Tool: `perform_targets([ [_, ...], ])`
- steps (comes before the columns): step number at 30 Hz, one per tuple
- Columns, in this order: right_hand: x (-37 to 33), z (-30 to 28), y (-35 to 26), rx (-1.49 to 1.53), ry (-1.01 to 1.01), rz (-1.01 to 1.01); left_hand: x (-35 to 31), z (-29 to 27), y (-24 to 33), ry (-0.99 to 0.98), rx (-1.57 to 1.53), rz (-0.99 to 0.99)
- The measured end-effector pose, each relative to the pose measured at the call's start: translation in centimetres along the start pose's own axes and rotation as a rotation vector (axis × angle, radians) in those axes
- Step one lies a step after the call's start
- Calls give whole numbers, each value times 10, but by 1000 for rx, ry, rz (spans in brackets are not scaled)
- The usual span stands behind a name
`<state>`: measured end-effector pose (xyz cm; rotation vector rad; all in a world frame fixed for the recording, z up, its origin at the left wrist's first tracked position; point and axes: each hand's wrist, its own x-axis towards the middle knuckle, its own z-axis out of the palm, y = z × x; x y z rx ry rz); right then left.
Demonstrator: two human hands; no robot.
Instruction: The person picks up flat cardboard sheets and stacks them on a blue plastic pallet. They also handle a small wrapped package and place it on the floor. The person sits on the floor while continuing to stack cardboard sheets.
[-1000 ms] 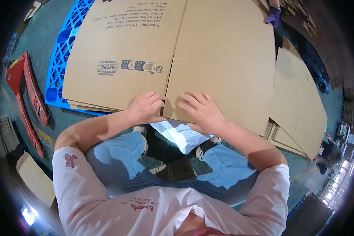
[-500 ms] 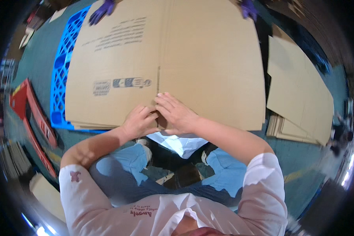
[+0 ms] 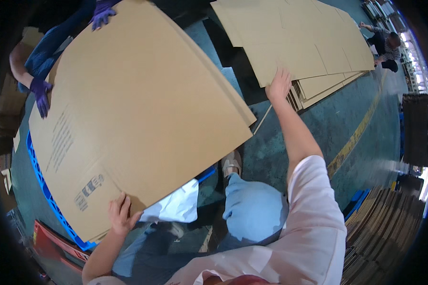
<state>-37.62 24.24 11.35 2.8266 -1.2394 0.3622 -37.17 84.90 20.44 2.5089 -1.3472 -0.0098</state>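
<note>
A large flat cardboard sheet (image 3: 157,104) lies on a stack at the left, with dark print at its left part. My left hand (image 3: 122,213) rests on its near edge, fingers spread on top and thumb apart. Off to the right, my right hand (image 3: 279,86) is stretched out to the near corner of a second pile of flat cardboard (image 3: 290,42), touching it with extended, slightly blurred fingers. Whether the thumb is under the top sheet cannot be seen. A co-worker's purple-gloved hands (image 3: 42,96) are at the far left edge of the first sheet.
Under the left stack shows a blue plastic pallet (image 3: 45,175). A red pallet jack (image 3: 57,244) stands at the lower left. White plastic sheeting (image 3: 178,204) hangs by my legs. More stacked cardboard (image 3: 385,232) is at the lower right. Another person (image 3: 387,45) crouches at the far right.
My view has swung to the right. My hands, together at the sheet's middle seam before, are now apart: the right has reached to the right pile, the left stays at the near edge.
</note>
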Motion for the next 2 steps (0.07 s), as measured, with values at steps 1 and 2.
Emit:
perform_targets([
  [1, 1, 25, 16, -98, -112, 109, -4, 2, -3, -14, 11, 10],
  [2, 2, 54, 26, -192, -222, 209, -15, 6, -9, -43, -12, -20],
])
